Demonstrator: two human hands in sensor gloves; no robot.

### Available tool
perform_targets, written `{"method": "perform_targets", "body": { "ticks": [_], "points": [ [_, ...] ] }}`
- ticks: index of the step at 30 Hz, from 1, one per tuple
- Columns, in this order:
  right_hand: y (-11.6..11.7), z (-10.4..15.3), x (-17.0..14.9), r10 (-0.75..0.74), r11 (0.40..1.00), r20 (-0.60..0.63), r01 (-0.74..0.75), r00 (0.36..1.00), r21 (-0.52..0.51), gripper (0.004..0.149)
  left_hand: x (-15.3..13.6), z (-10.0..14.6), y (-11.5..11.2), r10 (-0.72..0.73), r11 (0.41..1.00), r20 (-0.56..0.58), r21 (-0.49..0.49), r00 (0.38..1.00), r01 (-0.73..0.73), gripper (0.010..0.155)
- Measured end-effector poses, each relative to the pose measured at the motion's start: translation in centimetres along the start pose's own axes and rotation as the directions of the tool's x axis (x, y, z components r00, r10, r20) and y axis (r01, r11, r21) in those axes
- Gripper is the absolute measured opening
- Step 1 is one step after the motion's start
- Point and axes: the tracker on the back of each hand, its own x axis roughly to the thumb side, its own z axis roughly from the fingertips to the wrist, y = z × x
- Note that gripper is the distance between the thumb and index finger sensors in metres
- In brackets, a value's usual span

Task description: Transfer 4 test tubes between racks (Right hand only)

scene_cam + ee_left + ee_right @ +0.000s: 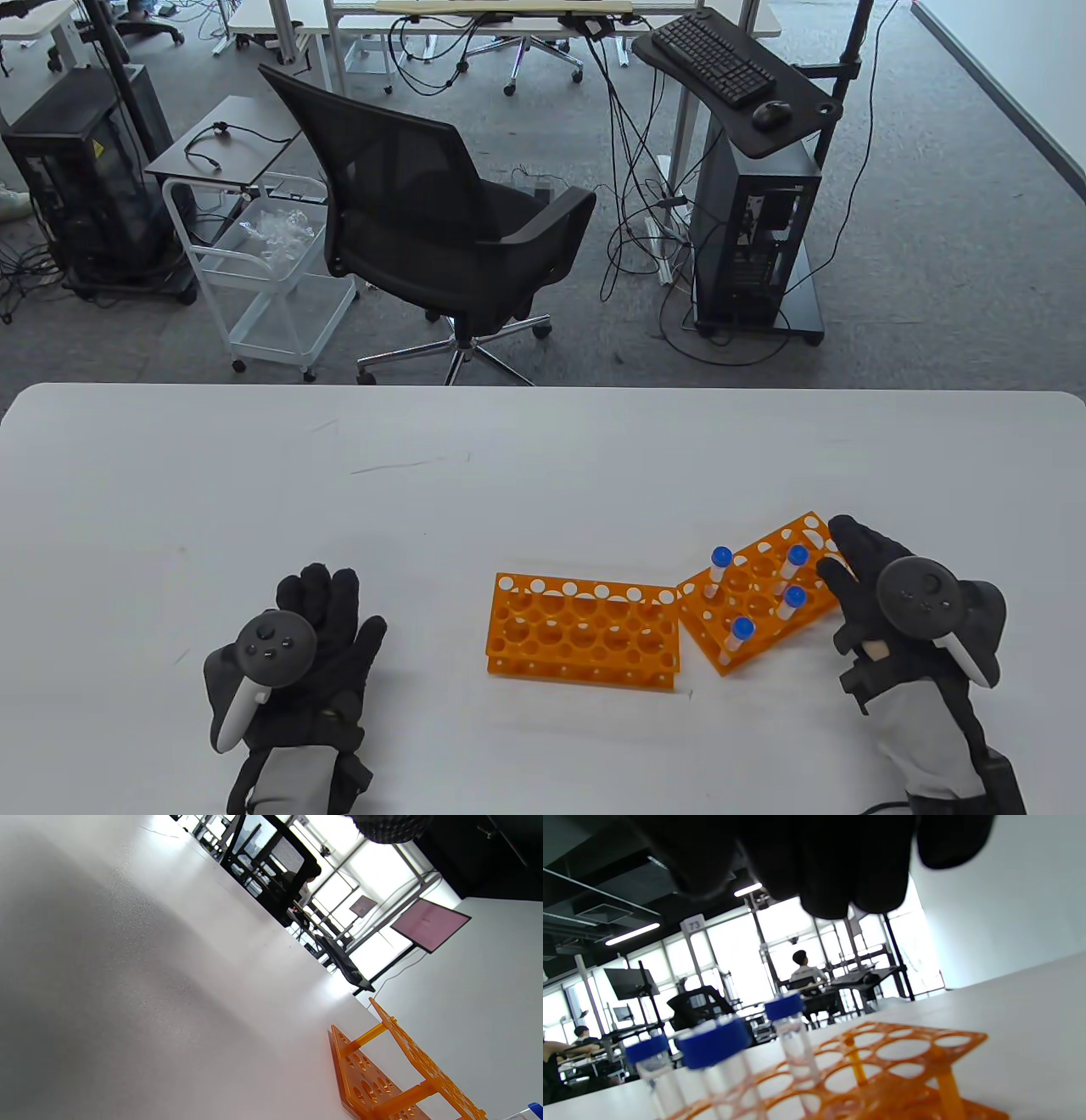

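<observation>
Two orange racks stand on the white table. The left rack [584, 632] holds no tubes; part of it shows in the left wrist view [382, 1077]. The right rack [764, 590], turned at an angle, holds several clear test tubes with blue caps [795, 556]; they stand upright in the right wrist view [787, 1027]. My right hand [848, 577] hovers at the right rack's right edge, fingers spread over it, holding nothing. My left hand [327, 611] rests flat on the table, left of the racks, empty.
The table's far edge [543, 389] runs across the middle of the table view. Beyond it stand a black office chair [424, 221], a white cart [263, 263] and a computer stand [747, 212].
</observation>
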Motion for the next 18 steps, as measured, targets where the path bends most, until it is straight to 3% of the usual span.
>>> {"method": "perform_targets", "body": {
  "ticks": [8,18],
  "points": [
    [2.2,-2.1,0.1,0.016,0.997,0.007,-0.016,1.0,0.073,0.055,0.0,0.0,0.1,0.014,1.0,-0.006,-0.001,1.0,-0.014,0.07],
    [3.4,-2.7,-0.3,0.018,0.994,-0.004,-0.017,1.0,0.109,0.054,-0.1,0.0,0.4,0.023,1.0,-0.003,-0.002,1.0,-0.023,0.07]
  ]
}}
